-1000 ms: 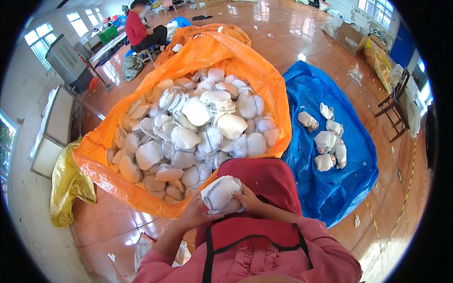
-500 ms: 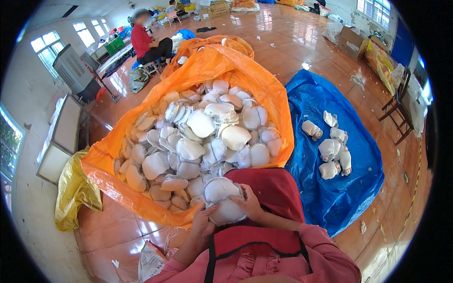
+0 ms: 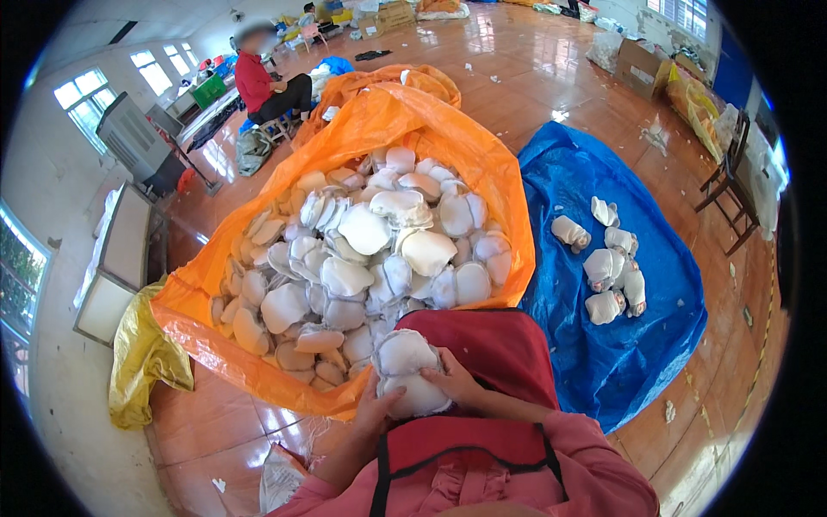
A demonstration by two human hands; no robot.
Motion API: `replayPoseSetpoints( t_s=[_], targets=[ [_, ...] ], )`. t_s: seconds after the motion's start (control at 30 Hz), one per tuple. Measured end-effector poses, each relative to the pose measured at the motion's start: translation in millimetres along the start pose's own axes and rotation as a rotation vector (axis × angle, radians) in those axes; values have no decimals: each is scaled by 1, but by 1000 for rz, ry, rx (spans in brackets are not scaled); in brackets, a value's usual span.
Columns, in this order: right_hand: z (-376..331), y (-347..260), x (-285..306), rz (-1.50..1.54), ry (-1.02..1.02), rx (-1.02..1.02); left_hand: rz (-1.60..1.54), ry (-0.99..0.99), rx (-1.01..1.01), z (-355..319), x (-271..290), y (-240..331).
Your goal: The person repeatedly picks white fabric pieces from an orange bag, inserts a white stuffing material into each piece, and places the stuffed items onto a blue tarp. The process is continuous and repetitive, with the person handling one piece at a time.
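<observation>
Workshop floor, as we read it: a large hall with polished reddish tile floor [image 3: 534,77]; an orange sack [image 3: 431,121] heaped with white padded cups [image 3: 362,258]; a blue tarp [image 3: 637,345] with sorted bundles [image 3: 607,271]; cardboard boxes [image 3: 642,60] along the wall; a seated worker [image 3: 263,82] at a table; tall windows [image 3: 155,73].

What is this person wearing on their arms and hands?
Both hands, left hand and right hand, are bare: no gloves. Pink long sleeves cover the upper arms, pushed up off the forearms. A dark red apron with black straps hangs in front.
</observation>
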State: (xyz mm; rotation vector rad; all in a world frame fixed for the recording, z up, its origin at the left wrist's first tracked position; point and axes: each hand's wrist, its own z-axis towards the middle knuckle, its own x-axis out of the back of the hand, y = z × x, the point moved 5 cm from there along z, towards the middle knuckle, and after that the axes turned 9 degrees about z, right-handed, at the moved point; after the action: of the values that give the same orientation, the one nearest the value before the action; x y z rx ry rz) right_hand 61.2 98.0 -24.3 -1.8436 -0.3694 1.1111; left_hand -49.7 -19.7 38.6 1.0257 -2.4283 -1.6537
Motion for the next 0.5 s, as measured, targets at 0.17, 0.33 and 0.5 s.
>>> replayPoseSetpoints(
  t_s=[0.17,0.33,0.5],
  targets=[
    [-12,4,4,64,-63,-51,322,-192,51,6,6,2],
    [-21,-10,0,80,-164,-149,479,-162,-63,14,4,11],
    [-19,-10,33,326,-216,-34,138,-126,-12,12,-3,29]
  ],
)
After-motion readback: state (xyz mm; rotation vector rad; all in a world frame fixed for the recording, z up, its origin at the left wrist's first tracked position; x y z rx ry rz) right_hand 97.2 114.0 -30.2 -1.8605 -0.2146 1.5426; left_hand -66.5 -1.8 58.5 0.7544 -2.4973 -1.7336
